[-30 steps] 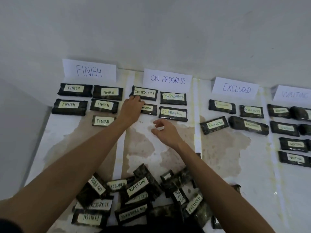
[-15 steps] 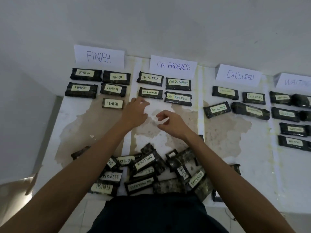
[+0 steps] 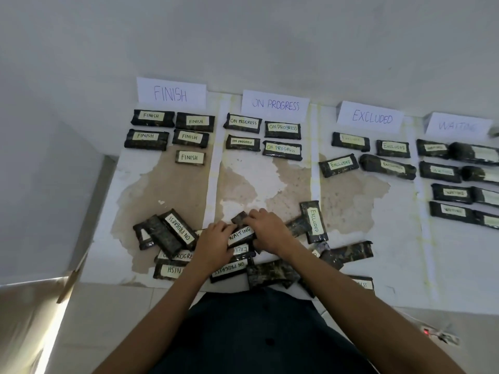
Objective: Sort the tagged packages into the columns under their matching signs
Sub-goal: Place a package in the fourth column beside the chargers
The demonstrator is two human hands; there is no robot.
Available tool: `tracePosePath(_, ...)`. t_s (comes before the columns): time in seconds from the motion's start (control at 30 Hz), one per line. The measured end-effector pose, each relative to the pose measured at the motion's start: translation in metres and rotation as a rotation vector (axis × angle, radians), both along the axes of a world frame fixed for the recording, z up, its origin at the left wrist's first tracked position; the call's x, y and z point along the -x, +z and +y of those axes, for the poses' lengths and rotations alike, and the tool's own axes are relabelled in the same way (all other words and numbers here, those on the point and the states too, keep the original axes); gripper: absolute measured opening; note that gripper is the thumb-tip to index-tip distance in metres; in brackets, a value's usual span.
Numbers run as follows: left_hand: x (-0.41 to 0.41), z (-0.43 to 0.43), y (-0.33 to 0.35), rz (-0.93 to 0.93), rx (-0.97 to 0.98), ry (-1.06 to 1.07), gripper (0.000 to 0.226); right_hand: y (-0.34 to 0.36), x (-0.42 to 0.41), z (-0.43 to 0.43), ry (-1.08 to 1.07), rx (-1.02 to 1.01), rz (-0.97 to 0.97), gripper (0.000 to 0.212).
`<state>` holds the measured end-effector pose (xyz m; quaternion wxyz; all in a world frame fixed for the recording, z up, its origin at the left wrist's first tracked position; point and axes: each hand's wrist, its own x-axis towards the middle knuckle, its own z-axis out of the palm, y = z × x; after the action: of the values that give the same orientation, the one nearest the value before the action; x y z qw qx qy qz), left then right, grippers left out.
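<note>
Four paper signs stand along the wall: FINISH [image 3: 170, 93], ON PROGRESS [image 3: 275, 105], EXCLUDED [image 3: 372, 118] and WAITING [image 3: 457, 126]. Dark tagged packages lie in rows under each sign. A loose pile of several packages sits at the near edge, among them an ON PROGRESS package [image 3: 179, 229] and an EXCLUDED package [image 3: 313, 221]. In the pile's middle lies a WAITING package [image 3: 241, 234]. My left hand [image 3: 216, 245] grips its left end and my right hand [image 3: 270, 230] curls over its right end. My hands and arms hide the packages under them.
The sorting surface [image 3: 270, 184] is white with worn brown patches and pale stripes between the columns. A grey wall [image 3: 40, 184] bounds the left side. Near the floor at lower right lies a small device with a red light [image 3: 434, 334].
Both hands have pulled back from the ON PROGRESS column down to the pile and closed on the WAITING package. The camera has tilted down and back.
</note>
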<state>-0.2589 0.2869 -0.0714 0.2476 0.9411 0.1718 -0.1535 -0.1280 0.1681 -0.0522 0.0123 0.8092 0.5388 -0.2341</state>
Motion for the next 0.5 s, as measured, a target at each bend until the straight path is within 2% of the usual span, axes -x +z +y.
tracePosePath(0.1,-0.006,0.001,0.004,-0.029,-0.031,-0.003,0.054,0.008,-0.006,-0.01,-0.05,-0.04,0.022,0.059)
tracePosePath(0.33,-0.032,-0.02,0.03,-0.126,0.059,-0.004,0.059,0.028,-0.038,-0.049,-0.165,-0.163,0.068,0.051)
tracePosePath(0.5,-0.055,-0.05,0.042,-0.189,0.115,0.01,0.056,0.039,-0.054,-0.081,-0.111,-0.241,-0.033,0.051)
